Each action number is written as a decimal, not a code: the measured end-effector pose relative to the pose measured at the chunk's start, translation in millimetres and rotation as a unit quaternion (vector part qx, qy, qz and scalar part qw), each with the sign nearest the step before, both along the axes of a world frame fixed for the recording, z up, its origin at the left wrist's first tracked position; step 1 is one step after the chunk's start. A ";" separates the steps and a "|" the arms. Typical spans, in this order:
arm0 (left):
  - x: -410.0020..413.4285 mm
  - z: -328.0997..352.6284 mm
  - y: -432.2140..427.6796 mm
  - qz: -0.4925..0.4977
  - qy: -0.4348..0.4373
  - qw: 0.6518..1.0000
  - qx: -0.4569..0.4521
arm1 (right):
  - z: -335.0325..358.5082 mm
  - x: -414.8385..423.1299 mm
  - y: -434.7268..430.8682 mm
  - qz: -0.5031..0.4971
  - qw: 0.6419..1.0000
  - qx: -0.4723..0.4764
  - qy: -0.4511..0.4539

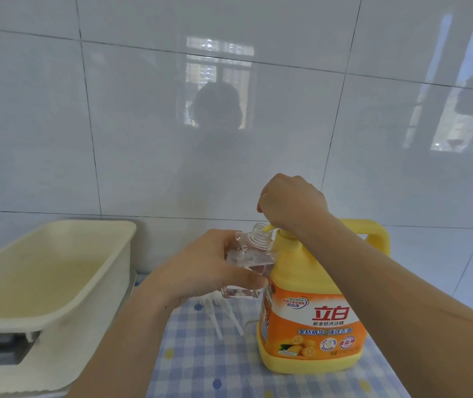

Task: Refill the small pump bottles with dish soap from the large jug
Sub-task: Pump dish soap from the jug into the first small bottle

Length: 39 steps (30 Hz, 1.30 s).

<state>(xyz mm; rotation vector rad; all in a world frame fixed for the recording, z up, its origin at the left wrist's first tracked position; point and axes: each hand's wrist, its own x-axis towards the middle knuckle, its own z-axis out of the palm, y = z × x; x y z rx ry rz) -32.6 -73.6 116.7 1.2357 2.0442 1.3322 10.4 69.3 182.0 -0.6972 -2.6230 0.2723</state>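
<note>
A large yellow jug (313,311) with an orange label stands on the blue checked cloth (201,363). My right hand (290,202) presses down on the jug's yellow pump head, fingers curled over it. The pump's spout (267,227) pokes into the open neck of a small clear bottle (246,262). My left hand (201,271) grips that bottle and holds it tilted against the jug. The bottle holds a little clear liquid. Two white pump tops (221,320) with their tubes lie on the cloth below the bottle.
A cream plastic tub (57,282) stands at the left, close to my left forearm. A white tiled wall (172,124) rises right behind the jug. The cloth-covered surface reaches toward the front right.
</note>
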 end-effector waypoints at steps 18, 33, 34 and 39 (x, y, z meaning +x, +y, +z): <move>3.0 2.0 1.2 0.007 0.010 1.000 -0.002 | 13.3 0.8 -0.9 -0.003 1.000 0.006 0.008; 7.5 8.7 0.4 0.031 0.012 0.999 0.040 | 25.0 -1.2 -2.5 -0.011 0.999 0.036 0.027; 7.0 8.5 0.1 0.038 0.016 0.999 0.035 | 24.2 -1.6 -2.7 -0.012 0.999 0.038 0.024; 9.5 8.6 1.2 0.040 0.037 0.998 0.012 | 17.4 -2.0 -3.4 -0.014 0.998 0.058 0.013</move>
